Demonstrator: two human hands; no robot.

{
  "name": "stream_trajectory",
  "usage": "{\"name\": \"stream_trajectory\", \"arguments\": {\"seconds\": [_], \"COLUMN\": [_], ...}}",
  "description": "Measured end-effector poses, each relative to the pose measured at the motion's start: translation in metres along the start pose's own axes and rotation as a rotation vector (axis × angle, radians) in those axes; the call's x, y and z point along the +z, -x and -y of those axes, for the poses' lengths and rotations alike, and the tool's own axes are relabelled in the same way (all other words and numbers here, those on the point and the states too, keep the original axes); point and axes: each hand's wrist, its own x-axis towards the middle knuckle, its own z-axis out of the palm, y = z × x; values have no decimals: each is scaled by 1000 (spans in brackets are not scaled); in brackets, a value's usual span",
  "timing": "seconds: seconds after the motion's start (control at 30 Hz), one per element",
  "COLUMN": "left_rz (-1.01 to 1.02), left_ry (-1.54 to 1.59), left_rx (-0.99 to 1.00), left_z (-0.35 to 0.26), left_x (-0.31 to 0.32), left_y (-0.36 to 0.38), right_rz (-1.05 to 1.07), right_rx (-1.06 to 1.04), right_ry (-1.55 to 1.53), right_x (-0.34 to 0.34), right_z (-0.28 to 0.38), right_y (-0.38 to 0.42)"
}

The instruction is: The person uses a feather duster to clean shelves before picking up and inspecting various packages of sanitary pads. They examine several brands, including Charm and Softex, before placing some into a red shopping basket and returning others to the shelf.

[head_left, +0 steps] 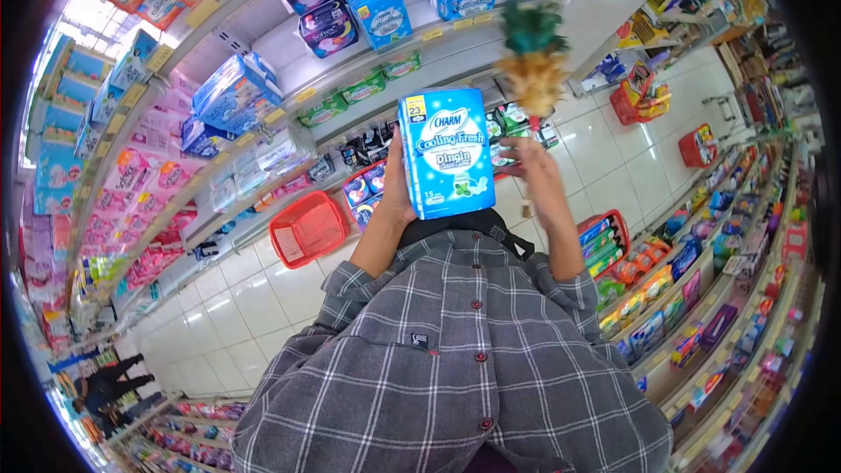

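Observation:
My left hand (399, 188) grips a blue pack of Charm Cooling Fresh sanitary pads (449, 153) by its left side, front face toward me. To the right of the pack, my right hand (540, 177) is wrapped around the handle of a feather duster (533, 61). The duster's green and tan feathers point up and away from me and are blurred. Behind them, a white shelf (438, 38) carries more blue Charm packs (379, 13) and dark Softex packs (326, 22).
A red basket (308, 228) stands on the tiled floor at left; another red basket (604, 241) with packs is at right. Further red baskets (641, 96) sit beyond. Stocked shelves line both sides. A person in dark clothes (109, 390) is at lower left.

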Motion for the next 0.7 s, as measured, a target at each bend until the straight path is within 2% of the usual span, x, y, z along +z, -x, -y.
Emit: {"name": "stream_trajectory", "arguments": {"seconds": [0.13, 0.23, 0.27, 0.33, 0.43, 0.47, 0.57, 0.6, 0.67, 0.7], "left_rz": [-255, -195, -194, -203, -181, -167, -96, 180, 390, 323], "left_ry": [-376, -373, -231, -106, 95, 115, 59, 202, 323, 304], "left_rx": [13, 12, -78, -92, -67, -50, 29, 23, 12, 14], "left_z": [-2, -23, -28, -32, -39, -42, -51, -48, -44, -45], "left_x": [-23, -28, -39, -62, -83, -82, -97, -121, -137, -131], "left_y": [-2, 10, 15, 20, 29, 33, 40, 40, 40, 39], "right_rz": [-4, -53, -44, -21, 98, 129, 353, 440, 603, 551], "right_rx": [68, 50, 13, -18, -173, -199, -34, -60, -104, -113], "right_ry": [-284, -293, -242, -249, -46, 155, 503, 622, 860, 827], "right_x": [49, 64, 69, 84, 61, 46, 43, 48, 57, 56], "right_z": [-25, -31, -34, -23, -22, -23, 22, 29, 36, 36], "right_y": [14, 21, 22, 27, 31, 36, 64, 67, 72, 70]}}
